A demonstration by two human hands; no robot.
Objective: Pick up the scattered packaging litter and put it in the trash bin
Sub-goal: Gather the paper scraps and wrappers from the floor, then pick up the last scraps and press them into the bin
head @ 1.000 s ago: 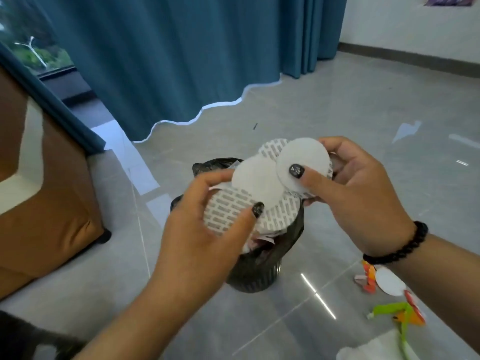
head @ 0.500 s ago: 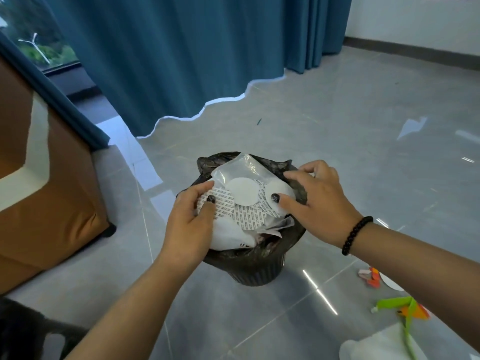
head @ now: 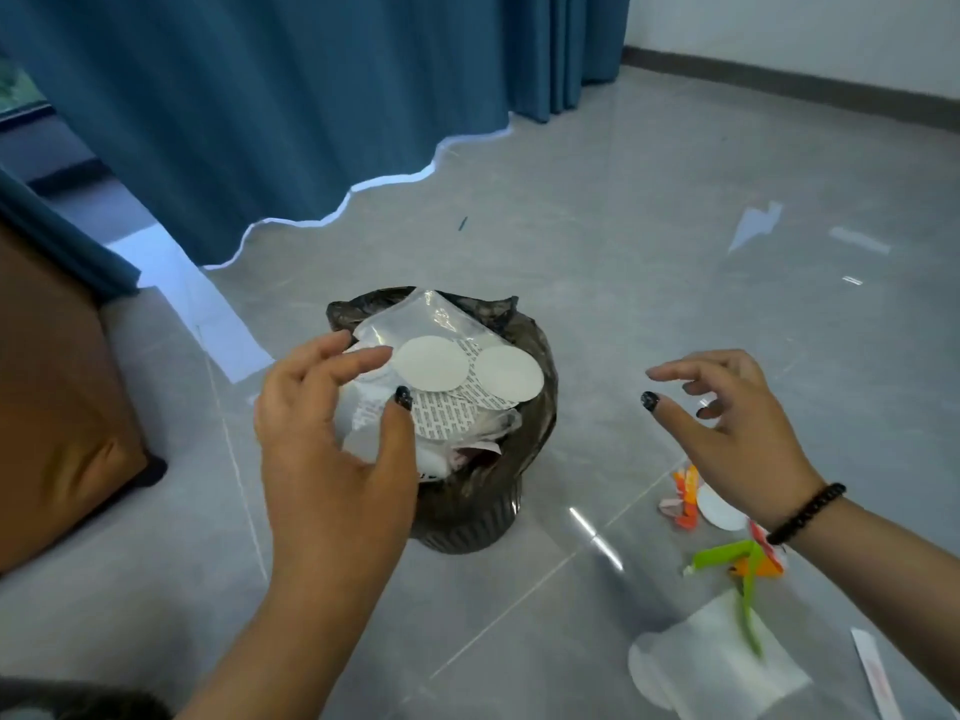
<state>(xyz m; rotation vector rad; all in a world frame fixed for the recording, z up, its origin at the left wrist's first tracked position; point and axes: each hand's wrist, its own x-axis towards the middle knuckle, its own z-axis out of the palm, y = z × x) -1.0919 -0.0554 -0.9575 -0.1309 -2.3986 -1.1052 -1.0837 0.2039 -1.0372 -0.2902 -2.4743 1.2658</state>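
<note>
Both hands were empty. The left hand point(head: 332, 439) hovered over the near-left rim of the trash bin point(head: 467, 517) with its fingers spread and loosely bent, the thumb pointing toward the heap; whether it grazed the rubbish could not be told. The right hand point(head: 737, 433) hung well clear to the right of the bin, fingers fanned and holding nothing.

Inside the bin, lined with a black bag, lay a clear plastic wrapper point(head: 415, 319) with two white round discs point(head: 431, 363) on top and printed round pads beneath them. The pile stood up to the rim, so this load looked delivered and the step in hand was, by my judgement, the turn toward the next pieces.

More litter lay on the floor point(head: 675, 210) to the near right: an orange scrap with a white round disc point(head: 719, 509) just under the right wrist, a green strip point(head: 727, 556) nearer, then a white sheet point(head: 722, 667) and a narrow paper strip point(head: 872, 672) at the near-right corner.

The next move probably called for the right hand to drop to the orange scrap and disc, the closest pieces, and pinch them off the glossy tile. Flat discs may be hard to lift from so smooth a floor.
</note>
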